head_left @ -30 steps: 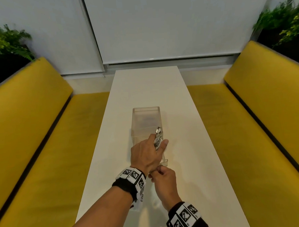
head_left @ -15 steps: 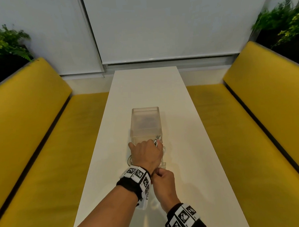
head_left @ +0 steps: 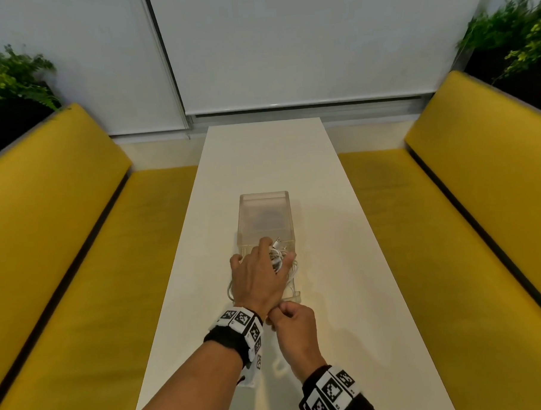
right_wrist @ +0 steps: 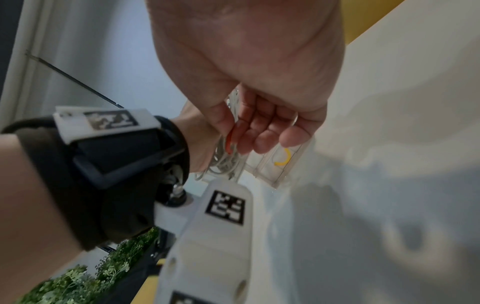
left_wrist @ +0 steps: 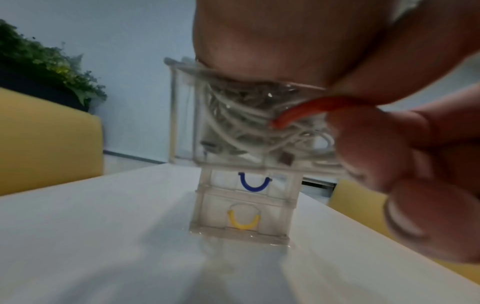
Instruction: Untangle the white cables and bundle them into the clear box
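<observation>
A clear box (head_left: pixel 264 205) with stacked drawers stands in the middle of the white table (head_left: pixel 317 178). Its top drawer is pulled out toward me. The tangle of white cables (head_left: pixel 277 255) lies in that drawer. My left hand (head_left: pixel 257 276) lies flat over the drawer, fingers spread, pressing the cables (left_wrist: pixel 241 123) down. My right hand (head_left: pixel 294 323) sits just behind my left wrist and pinches the drawer's red handle (left_wrist: pixel 298 111) between thumb and fingers. The same red handle (right_wrist: pixel 229 139) shows in the right wrist view. One cable loop hangs over the drawer's left side.
Below the top drawer sit a drawer with a blue handle (left_wrist: pixel 253 185) and one with a yellow handle (left_wrist: pixel 242 220), both closed. Yellow benches (head_left: pixel 78 244) run along both sides of the narrow table. Plants (head_left: pixel 6 83) stand in the back corners.
My left hand has come down from holding the cable bundle above the box, and now its fingers spread flat over the cables in the drawer. My right hand has stayed on the handle.
</observation>
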